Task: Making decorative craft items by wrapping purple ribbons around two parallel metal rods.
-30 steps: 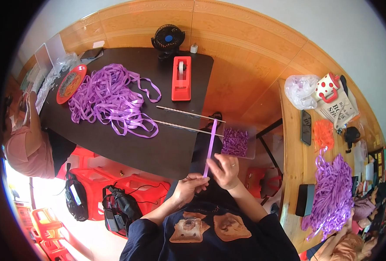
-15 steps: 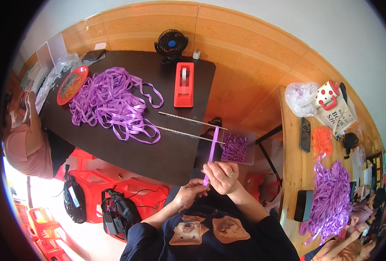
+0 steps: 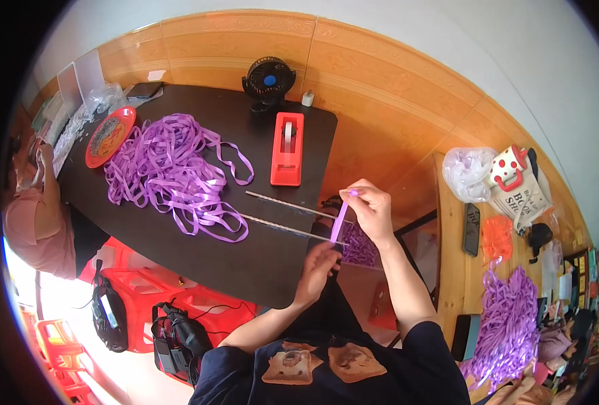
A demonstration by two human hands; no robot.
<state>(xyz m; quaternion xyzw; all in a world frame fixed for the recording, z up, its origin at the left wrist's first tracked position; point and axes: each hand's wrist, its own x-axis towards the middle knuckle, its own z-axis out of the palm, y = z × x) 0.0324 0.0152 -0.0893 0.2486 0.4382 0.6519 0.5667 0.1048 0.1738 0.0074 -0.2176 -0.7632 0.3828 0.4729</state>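
Note:
A length of purple ribbon (image 3: 339, 224) is wound around two thin metal rods that jut past the table's right edge: an upper rod (image 3: 282, 202) and a lower rod (image 3: 279, 227). My right hand (image 3: 370, 209) pinches the ribbon's upper end, raised over the upper rod's tip. Just below the lower rod's tip is my left hand (image 3: 320, 264), fingers curled close to the ribbon's lower part; what they grip is hidden. A large loose heap of purple ribbon (image 3: 168, 158) lies on the dark table (image 3: 245, 260), left of the rods.
Behind the rods stand a red tape dispenser (image 3: 287, 152) and a black fan (image 3: 268, 81). A red plate (image 3: 110, 138) sits far left. Under the rod tips is a bin of short purple pieces (image 3: 360, 244). A wooden table (image 3: 448, 270) holds more ribbon (image 3: 509, 324). A person (image 3: 43, 223) sits left.
My right hand has risen and moved away from my body, drawing the ribbon's end up over the rods. My left hand has moved up toward the lower rod's tip.

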